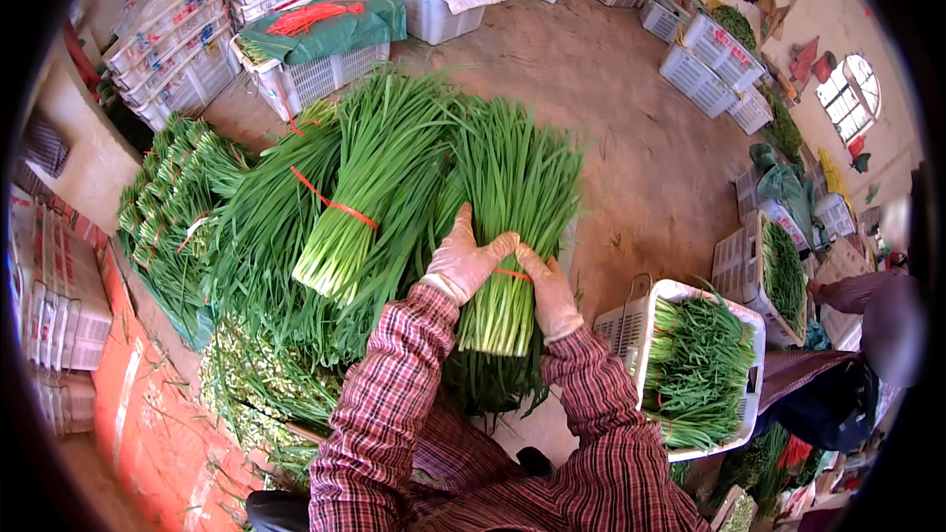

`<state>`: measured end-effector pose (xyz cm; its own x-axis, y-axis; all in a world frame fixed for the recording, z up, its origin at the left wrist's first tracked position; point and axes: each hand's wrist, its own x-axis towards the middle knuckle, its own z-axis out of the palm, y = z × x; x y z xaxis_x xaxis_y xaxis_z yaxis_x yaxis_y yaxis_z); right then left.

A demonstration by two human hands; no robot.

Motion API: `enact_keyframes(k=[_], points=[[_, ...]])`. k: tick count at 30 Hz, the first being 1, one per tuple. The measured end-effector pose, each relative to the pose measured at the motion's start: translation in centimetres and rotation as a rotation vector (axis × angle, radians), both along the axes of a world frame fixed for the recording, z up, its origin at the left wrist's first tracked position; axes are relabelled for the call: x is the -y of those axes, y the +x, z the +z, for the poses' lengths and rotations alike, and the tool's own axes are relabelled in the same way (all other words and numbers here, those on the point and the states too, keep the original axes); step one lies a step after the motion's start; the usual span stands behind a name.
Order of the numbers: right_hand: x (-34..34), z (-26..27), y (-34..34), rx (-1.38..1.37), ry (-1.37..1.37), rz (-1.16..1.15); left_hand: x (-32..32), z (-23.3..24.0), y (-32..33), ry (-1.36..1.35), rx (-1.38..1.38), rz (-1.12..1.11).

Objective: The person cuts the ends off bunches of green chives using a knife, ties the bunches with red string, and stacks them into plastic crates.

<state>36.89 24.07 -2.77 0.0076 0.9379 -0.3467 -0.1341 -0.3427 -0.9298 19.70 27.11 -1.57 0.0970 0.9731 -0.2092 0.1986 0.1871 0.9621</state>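
A bundle of Chinese chives (497,310) with a red tie around its pale stems lies between my gloved hands. My left hand (467,255) presses on its left side, thumb and fingers spread around the stems. From the right, my right hand (548,288) grips the same bundle near the tie. The two hands meet at the top of the stems. Another tied chive bundle (344,236) rests to the left on a heap of loose green leaves (259,251). Both hands wear thin translucent gloves.
A white plastic crate (754,384) of chives stands at my right. Stacked bundles (166,199) lie far left. A crate (318,77) under green cloth (384,15) bears red ties (314,17). Trimmings (244,384) lie lower left. A co-worker's sleeve (857,292) shows at the right edge.
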Motion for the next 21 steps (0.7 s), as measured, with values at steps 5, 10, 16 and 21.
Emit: enact_keyframes(k=[5, 10, 16, 21], points=[[-0.8, -2.7, 0.0, 0.006, 0.035, 0.043, 2.5, -2.8, 0.1, 0.144, 0.078, 0.062], [0.2, -0.7, 0.1, 0.080, -0.046, 0.061, 5.1, -1.7, -0.2, 0.105, 0.183, 0.125], [2.2, 2.7, 3.3, 0.956, 0.062, 0.371, 7.9, -0.3, -1.4, 0.187, 0.051, 0.083], [0.8, 7.0, 2.0, 1.295, 0.246, 0.279, 6.6, 0.9, -0.1, 0.331, 0.049, 0.123]])
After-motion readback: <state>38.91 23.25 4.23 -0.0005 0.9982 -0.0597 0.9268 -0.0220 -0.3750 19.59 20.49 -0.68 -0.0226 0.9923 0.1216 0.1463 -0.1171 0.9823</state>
